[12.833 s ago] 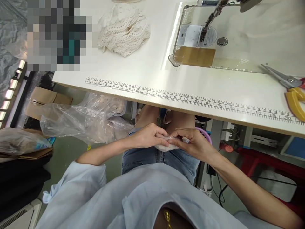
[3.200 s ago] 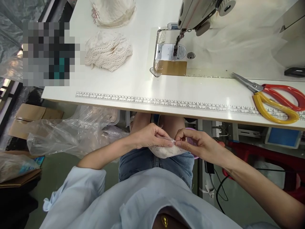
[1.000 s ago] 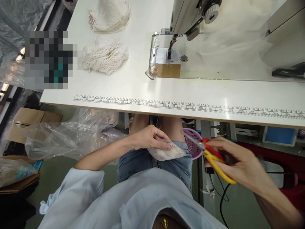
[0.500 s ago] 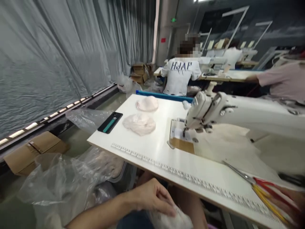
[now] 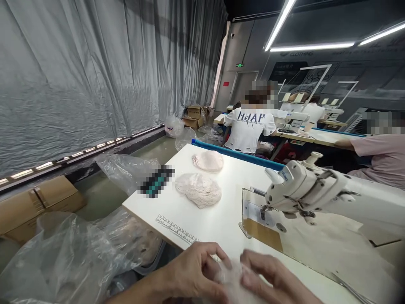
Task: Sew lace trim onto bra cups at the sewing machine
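Note:
My left hand is at the bottom middle, its fingers closed on a pale, whitish fabric piece in front of the table's near edge. From the other side, my right hand grips the same piece. The fabric is blurred, and much of it hides behind the fingers. Two pale pink pieces lie on the white table beyond: a lacy knit piece and a smoother one behind it. A white sewing machine stands to the right of my hands. Scissors lie at the lower right, handles out of view.
A printed ruler runs along the near edge of the table. At its left corner lies a pixelated dark object. Clear plastic bags and a cardboard box sit at left. Co-workers sit ahead.
My right hand has come from beside the scissors at far right to the fabric. My left hand has risen slightly with the fabric. The view has tilted upward.

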`<state>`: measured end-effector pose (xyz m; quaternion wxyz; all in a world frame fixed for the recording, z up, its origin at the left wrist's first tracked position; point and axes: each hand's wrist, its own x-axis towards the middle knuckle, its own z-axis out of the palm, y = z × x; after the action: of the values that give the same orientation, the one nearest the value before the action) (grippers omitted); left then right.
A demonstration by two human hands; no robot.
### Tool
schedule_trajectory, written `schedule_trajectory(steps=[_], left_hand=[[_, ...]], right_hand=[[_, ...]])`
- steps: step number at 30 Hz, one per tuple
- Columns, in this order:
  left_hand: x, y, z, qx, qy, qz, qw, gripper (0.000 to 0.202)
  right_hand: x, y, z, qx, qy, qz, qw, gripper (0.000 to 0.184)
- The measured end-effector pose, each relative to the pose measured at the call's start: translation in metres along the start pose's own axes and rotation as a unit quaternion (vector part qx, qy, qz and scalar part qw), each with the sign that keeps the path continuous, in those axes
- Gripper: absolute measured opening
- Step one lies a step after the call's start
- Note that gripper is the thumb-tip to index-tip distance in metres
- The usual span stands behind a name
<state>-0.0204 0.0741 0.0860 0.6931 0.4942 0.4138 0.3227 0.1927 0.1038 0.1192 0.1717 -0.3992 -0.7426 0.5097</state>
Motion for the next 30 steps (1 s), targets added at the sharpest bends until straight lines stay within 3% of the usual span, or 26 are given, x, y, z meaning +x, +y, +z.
schedule_trajectory(steps=[2,4,7,10,13,16,19,23,27,30], left_hand=[[-0.002,0.011,-0.015,-0.032,-0.028,0.005,0.999,0.063],[0.002,0.025,-0.033,-0.063,-0.036,0.018,0.997,0.054],[0.026,0.061,-0.068,-0.11,0.039,0.082,0.99,0.043],[0.074,0.105,-0.108,-0.14,0.138,0.131,0.972,0.043],[0.134,0.14,-0.143,0.018,0.195,0.147,0.97,0.044],[0.191,0.159,-0.167,0.081,0.247,0.126,0.957,0.045],[0.235,0.166,-0.187,0.152,0.305,0.116,0.933,0.04],[0.268,0.16,-0.205,0.269,0.363,0.106,0.886,0.035],[0.278,0.143,-0.204,0.37,0.36,0.092,0.852,0.032],[0.27,0.137,-0.192,0.422,0.368,0.097,0.823,0.047]], right_hand=[[0.025,-0.02,-0.017,0.103,-0.006,-0.018,0.994,0.041],[0.052,-0.032,-0.032,0.197,0.029,-0.023,0.98,0.037],[0.1,-0.041,-0.05,0.284,0.099,-0.017,0.954,0.032],[0.158,-0.043,-0.071,0.288,0.211,-0.052,0.933,0.037],[0.22,-0.035,-0.097,0.27,0.3,-0.05,0.913,0.034],[0.274,-0.022,-0.121,0.226,0.356,-0.013,0.907,0.028],[0.312,-0.006,-0.137,0.167,0.396,0.022,0.903,0.033],[0.34,0.018,-0.145,0.075,0.446,0.072,0.889,0.033],[0.347,0.032,-0.141,-0.001,0.476,0.121,0.871,0.032],[0.343,0.031,-0.134,-0.052,0.496,0.121,0.858,0.033]])
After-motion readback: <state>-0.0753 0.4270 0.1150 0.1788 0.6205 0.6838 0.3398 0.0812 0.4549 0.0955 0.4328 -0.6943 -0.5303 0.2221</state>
